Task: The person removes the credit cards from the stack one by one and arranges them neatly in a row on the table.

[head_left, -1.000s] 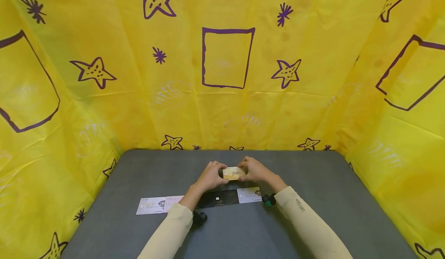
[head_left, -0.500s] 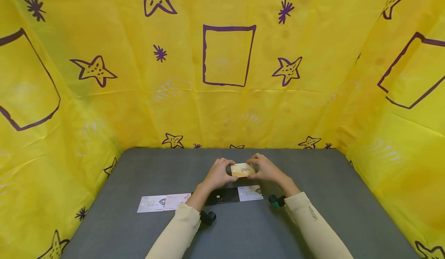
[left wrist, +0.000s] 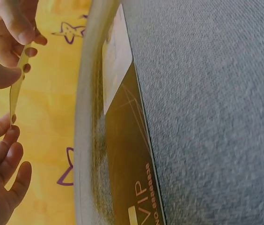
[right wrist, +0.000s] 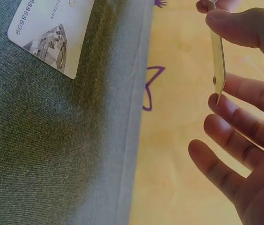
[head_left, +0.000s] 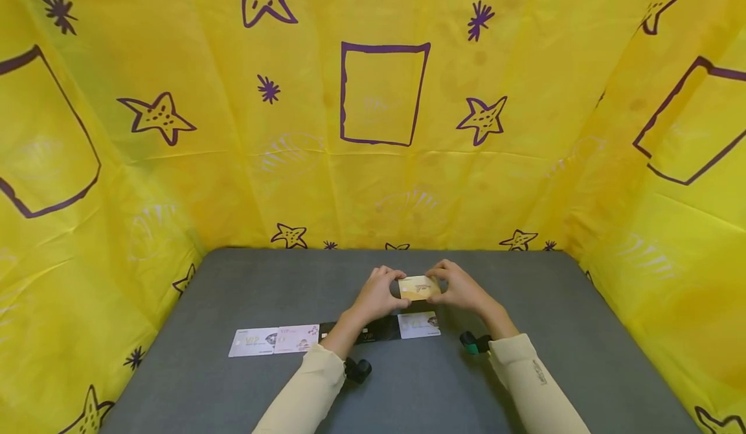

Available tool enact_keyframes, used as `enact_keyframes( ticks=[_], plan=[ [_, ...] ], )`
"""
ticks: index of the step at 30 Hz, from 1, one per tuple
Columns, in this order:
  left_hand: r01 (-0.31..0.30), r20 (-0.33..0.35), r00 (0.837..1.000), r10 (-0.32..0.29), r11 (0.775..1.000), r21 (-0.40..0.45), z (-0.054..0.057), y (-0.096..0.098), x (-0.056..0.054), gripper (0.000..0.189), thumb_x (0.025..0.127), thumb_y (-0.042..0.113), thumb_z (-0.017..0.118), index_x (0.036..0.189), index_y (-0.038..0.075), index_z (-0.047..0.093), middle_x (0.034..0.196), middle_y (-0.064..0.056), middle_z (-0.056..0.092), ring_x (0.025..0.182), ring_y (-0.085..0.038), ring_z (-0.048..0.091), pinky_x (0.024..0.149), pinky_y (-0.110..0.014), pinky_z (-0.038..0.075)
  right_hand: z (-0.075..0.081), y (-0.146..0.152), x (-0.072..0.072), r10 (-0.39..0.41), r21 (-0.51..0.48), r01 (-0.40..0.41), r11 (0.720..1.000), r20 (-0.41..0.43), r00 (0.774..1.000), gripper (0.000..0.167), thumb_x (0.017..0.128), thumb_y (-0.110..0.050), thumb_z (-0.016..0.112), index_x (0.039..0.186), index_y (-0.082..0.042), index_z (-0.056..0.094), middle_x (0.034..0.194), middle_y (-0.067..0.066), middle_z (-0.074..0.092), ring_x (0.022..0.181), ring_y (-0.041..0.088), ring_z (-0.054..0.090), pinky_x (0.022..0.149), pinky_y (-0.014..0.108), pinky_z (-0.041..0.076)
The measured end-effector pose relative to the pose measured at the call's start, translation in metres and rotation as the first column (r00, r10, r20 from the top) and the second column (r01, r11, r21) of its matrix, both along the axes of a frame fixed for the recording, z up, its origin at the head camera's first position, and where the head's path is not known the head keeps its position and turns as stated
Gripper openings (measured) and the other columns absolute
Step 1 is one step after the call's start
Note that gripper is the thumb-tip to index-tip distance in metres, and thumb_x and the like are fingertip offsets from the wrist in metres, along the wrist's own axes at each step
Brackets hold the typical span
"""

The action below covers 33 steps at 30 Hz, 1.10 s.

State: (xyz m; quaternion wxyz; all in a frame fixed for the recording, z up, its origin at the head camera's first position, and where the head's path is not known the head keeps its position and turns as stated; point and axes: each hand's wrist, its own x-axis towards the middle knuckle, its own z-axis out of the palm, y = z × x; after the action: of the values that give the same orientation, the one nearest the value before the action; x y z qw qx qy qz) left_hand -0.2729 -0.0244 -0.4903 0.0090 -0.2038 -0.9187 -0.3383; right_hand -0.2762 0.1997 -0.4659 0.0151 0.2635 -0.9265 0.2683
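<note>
A gold card [head_left: 419, 288] is held up above the grey table, its face tilted toward the head camera. My left hand [head_left: 377, 295] pinches its left edge between thumb and fingers, and my right hand [head_left: 462, 286] pinches the right edge. The left wrist view shows the thin edge of the gold card [left wrist: 19, 86] with fingertips on both ends. In the right wrist view the gold card [right wrist: 217, 61] also appears edge-on, between the thumb and the index and middle fingers; the other fingers reach out free.
On the grey table [head_left: 262, 408] a row of cards lies below the hands: a white VIP card [head_left: 254, 342], a pink VIP card [head_left: 298, 338], black cards [head_left: 381, 330] partly behind the left forearm, and a white diamond card [head_left: 419, 324]. Yellow cloth [head_left: 384, 188] surrounds the table.
Both hands have moved to the right with the gold card between them, rising a little at first. The pink card shows more fully from behind the left arm. The row of cards stays put.
</note>
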Motion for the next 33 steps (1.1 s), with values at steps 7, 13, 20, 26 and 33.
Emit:
enact_keyframes(
  ticks=[7,13,20,26,33],
  plan=[
    [0.016,0.003,1.0,-0.016,1.0,0.009,-0.002,0.005,0.004,0.053,0.076,0.031,0.08,0.124,0.013,0.064,0.115,-0.008,0.057,0.108,-0.024,0.049,0.09,-0.044,0.046,-0.004,0.006,0.007,-0.035,-0.028,0.035,0.999,0.006,0.999,0.048,0.073,-0.02,0.083,0.115,-0.003,0.068,0.109,0.011,0.057,0.101,0.027,0.053,0.083,0.044,0.046],
    [0.017,0.003,1.0,-0.017,1.0,-0.014,-0.005,0.012,0.007,0.053,0.078,0.034,0.08,0.125,0.015,0.063,0.117,-0.006,0.057,0.109,-0.022,0.049,0.089,-0.042,0.046,-0.007,0.013,0.011,-0.045,-0.027,0.044,0.999,-0.005,0.999,0.048,0.072,-0.019,0.084,0.115,-0.002,0.068,0.107,0.011,0.057,0.099,0.027,0.054,0.082,0.043,0.046],
    [0.033,0.007,0.999,-0.032,0.999,-0.017,-0.006,0.019,0.011,0.053,0.077,0.029,0.08,0.125,0.014,0.063,0.115,-0.005,0.057,0.107,-0.022,0.049,0.088,-0.038,0.046,-0.009,0.019,0.015,-0.064,-0.01,0.064,0.998,-0.016,0.998,0.048,0.071,-0.018,0.084,0.113,-0.002,0.069,0.105,0.01,0.057,0.099,0.027,0.054,0.083,0.045,0.046],
    [0.036,0.037,0.999,-0.036,0.999,-0.015,-0.007,0.023,0.016,0.055,0.078,0.027,0.081,0.128,0.014,0.061,0.117,-0.005,0.056,0.106,-0.021,0.049,0.086,-0.036,0.047,-0.014,0.023,0.017,-0.072,-0.031,0.072,0.997,0.005,0.997,0.047,0.07,-0.017,0.084,0.112,-0.002,0.069,0.105,0.01,0.057,0.1,0.028,0.055,0.086,0.047,0.046],
    [0.04,0.004,0.999,-0.04,0.999,-0.033,-0.009,0.029,0.017,0.057,0.077,0.028,0.08,0.128,0.013,0.061,0.118,-0.005,0.057,0.107,-0.021,0.05,0.088,-0.034,0.047,-0.017,0.028,0.02,-0.106,-0.065,0.107,0.992,0.024,0.994,0.048,0.071,-0.015,0.083,0.114,-0.002,0.068,0.109,0.011,0.057,0.102,0.029,0.056,0.085,0.046,0.046]
  ],
)
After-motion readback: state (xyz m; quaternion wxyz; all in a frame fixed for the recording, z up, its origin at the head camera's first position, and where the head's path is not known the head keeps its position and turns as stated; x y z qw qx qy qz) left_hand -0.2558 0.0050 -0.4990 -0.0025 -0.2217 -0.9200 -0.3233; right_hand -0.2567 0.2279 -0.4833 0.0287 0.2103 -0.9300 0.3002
